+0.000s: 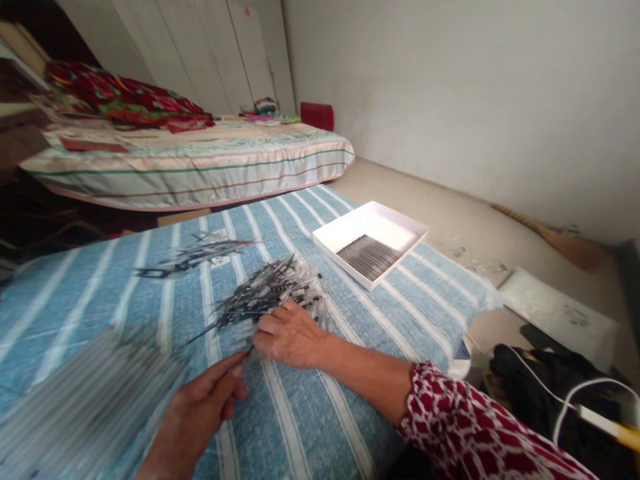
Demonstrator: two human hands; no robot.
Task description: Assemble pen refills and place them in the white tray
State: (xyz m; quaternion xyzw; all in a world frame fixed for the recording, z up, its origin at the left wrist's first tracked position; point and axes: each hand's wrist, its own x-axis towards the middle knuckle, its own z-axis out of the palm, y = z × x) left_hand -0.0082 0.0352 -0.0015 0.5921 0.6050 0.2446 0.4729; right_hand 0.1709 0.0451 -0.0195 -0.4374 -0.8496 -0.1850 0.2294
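Note:
A thin dark stick (pixel 249 351), pen-like, is pinched between the thumb and forefinger of my left hand (pixel 200 400). Its far end meets the curled fingers of my right hand (pixel 290 335), which is closed at the near edge of a loose pile; what those fingers grip is hidden. The pile (pixel 270 283) is a jumble of slender black sticks and small translucent cap-like pieces. At the lower left lies a wide row of grey translucent tubes (pixel 95 400), blurred. Farther back is a smaller heap of dark thin pieces (pixel 195 255).
A shallow white box (pixel 400 223) holding a neat row of dark sticks (pixel 369 257) stands at the back right of the blue striped cloth (pixel 300 407). Beyond are a bed (pixel 225 170) and a wall. A broom (pixel 555 237) and a white bag (pixel 555 310) lie right.

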